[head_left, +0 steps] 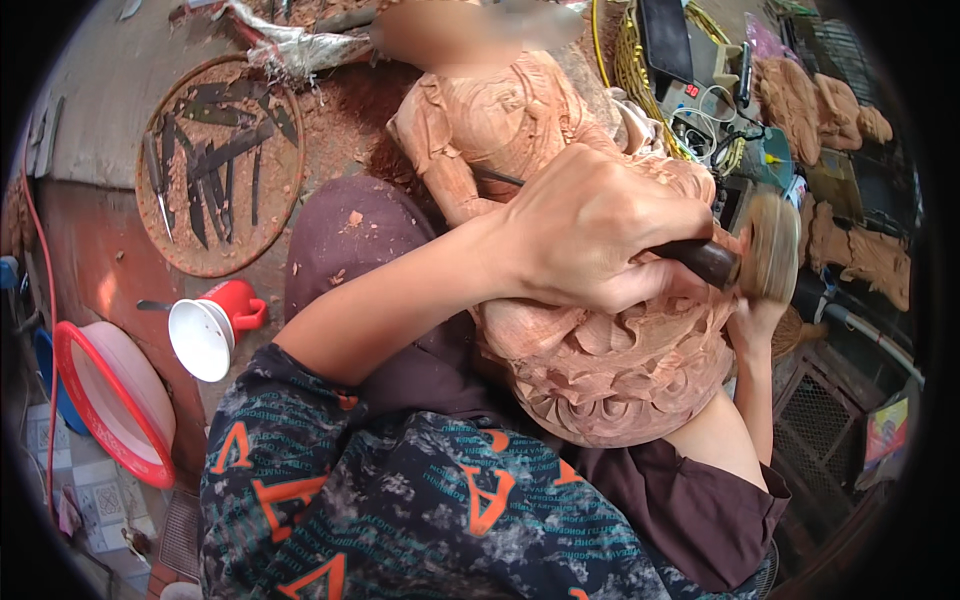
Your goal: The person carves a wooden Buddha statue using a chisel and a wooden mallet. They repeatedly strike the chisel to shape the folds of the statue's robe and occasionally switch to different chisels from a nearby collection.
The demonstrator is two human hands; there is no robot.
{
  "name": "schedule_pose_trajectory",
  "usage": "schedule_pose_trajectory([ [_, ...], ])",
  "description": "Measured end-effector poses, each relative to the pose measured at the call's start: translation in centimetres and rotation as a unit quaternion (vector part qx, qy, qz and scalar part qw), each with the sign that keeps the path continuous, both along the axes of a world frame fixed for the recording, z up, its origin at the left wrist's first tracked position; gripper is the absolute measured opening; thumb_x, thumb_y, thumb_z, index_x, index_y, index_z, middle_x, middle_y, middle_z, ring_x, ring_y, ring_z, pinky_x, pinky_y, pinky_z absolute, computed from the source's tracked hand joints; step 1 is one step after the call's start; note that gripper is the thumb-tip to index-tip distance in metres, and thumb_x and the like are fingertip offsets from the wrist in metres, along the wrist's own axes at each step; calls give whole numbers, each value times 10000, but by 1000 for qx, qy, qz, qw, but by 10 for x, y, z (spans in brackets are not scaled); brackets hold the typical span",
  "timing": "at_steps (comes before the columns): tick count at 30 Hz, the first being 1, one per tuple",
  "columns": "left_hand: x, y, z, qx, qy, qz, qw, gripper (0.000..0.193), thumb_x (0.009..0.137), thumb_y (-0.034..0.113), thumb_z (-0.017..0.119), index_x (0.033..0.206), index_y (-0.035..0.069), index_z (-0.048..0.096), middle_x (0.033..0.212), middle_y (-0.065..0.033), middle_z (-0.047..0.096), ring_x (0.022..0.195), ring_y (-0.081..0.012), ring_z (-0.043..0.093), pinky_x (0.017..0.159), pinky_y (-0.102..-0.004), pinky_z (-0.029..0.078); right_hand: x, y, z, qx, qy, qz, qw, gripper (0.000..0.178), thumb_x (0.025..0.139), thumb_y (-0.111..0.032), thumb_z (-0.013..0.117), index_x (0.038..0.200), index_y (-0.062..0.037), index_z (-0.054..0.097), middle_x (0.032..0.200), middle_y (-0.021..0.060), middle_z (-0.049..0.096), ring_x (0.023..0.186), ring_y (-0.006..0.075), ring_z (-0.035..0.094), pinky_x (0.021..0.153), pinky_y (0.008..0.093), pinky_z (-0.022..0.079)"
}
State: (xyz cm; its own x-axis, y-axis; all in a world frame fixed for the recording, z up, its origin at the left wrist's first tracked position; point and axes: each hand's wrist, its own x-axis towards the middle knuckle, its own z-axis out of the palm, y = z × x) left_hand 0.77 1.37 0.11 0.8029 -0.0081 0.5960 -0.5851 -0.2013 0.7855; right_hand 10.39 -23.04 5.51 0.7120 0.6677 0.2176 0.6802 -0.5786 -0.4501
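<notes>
A carved reddish wood statue [500, 110] lies tilted across my lap, its petal-carved round base [615, 395] close to my body. The statue's head end is blurred. My left hand [590, 230] is closed around a chisel [705, 262], over the middle of the statue. The chisel's dark handle sticks out to the right, and its thin blade shows left of my knuckles. Against the handle's end is the round wooden head of a mallet [770, 250], smeared by motion. My right hand [760, 322] grips the mallet from behind, with most of its fingers hidden.
At the left, a round tray [150, 235] holds several dark carving tools among wood chips. A red and white mug [215, 330] and a red-rimmed basin [115, 400] stand nearer. Other wood carvings [790, 105], yellow cable [630, 70] and a wire-mesh crate [815, 410] are at the right.
</notes>
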Motion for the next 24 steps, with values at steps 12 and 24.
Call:
schedule_pose_trajectory([
  [12,-7,102,14,-424,-72,-97,897,443,953,423,459,1191,54,518,713,-6,385,614,-109,362,520,-225,310,-1,-2,-15,24,191,-157,969,626,652,144,443,1268,34,458,1143,115,581,1099,165,515,964,262,347],
  [24,-16,91,-12,-486,-48,-77,869,459,923,509,474,1062,83,571,562,35,322,432,-66,261,395,-204,232,-3,-1,-17,28,183,-162,969,570,682,137,447,1237,14,489,1037,61,584,969,130,526,902,248,381],
])
